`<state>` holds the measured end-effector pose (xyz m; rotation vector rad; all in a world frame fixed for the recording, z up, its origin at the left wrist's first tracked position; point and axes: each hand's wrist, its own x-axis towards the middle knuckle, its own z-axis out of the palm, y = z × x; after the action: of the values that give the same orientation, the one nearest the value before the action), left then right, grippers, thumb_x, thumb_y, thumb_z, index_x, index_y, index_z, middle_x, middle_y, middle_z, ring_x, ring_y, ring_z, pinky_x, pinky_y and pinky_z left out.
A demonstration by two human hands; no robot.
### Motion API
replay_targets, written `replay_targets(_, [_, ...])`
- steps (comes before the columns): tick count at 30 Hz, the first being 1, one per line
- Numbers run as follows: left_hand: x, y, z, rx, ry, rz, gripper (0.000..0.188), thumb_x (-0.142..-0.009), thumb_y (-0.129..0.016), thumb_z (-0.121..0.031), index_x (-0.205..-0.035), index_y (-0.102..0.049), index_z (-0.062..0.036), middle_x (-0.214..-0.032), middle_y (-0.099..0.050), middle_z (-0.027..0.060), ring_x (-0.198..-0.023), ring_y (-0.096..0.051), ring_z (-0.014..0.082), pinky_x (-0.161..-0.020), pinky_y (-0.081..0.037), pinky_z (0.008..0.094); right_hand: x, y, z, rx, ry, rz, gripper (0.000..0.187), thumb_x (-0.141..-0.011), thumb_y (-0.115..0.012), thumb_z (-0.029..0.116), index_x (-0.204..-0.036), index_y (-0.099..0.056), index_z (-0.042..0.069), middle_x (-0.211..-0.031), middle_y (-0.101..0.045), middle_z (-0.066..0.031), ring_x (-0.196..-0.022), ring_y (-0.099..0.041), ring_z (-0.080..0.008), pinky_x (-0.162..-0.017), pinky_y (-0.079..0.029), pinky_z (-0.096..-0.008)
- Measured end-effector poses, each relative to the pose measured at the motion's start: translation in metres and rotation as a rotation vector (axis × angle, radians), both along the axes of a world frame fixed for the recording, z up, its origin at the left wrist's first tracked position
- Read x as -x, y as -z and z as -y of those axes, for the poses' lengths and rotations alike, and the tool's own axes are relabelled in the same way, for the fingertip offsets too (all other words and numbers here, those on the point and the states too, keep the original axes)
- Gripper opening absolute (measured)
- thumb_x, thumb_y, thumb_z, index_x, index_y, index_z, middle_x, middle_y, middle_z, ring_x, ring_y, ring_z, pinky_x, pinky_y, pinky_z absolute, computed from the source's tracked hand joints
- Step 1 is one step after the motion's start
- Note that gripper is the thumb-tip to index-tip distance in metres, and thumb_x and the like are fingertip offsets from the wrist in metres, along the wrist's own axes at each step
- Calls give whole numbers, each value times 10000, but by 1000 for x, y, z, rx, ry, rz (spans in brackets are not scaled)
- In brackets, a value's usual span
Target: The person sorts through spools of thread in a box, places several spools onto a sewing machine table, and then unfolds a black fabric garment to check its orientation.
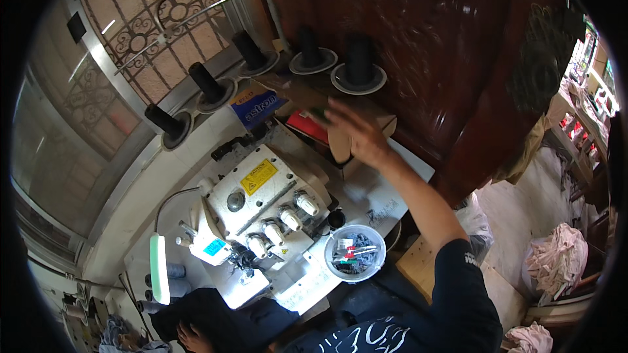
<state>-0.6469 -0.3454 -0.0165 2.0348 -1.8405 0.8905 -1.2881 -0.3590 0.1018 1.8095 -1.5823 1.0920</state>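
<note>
My right hand (358,136) is stretched out over an open cardboard box (340,144) behind the sewing machine, its fingers apart and slightly blurred. Close to the fingertips, a red thing (307,125) and something dark green show in the box. At the lower left, my left hand (191,338) has its fingers bent over black cloth (209,314); the rest of that hand is out of view. The cloth reaches toward the lit needle area of the white overlock sewing machine (275,199), which has several white tension knobs and a small blue display.
A clear round tub (355,253) with thread scraps and small tools stands at the table's front edge. Several black thread cones (358,62) line the back. A lit lamp (158,268) stands left of the machine. Pale cloth heaps (557,255) lie at right.
</note>
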Motion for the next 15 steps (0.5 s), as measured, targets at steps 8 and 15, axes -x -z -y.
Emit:
replay_targets(8, [-6,10,9,-91,-78,-159,406,-874,-414,-366,-1175,-497,-106,-1169,-507,137,-1053,-483,322,-861,-393,455,22,-44,-23,-660,-30,-502,555,-744,-492,11,-1236,-485,267,-1397,-283,-65,-1229,-350,-284,-976,-335,-528])
replay_targets(15, [3,-4,2,11,-15,-23,369,-883,-438,-403,-1101,-566,-133,-1060,-584,115,-942,-564,285,-779,-451,419,2,-53,-5,-645,48,-880,206,-737,-522,186,-885,-644,111,-1293,-402,-128,-1203,-363,-352,-864,-430,-472])
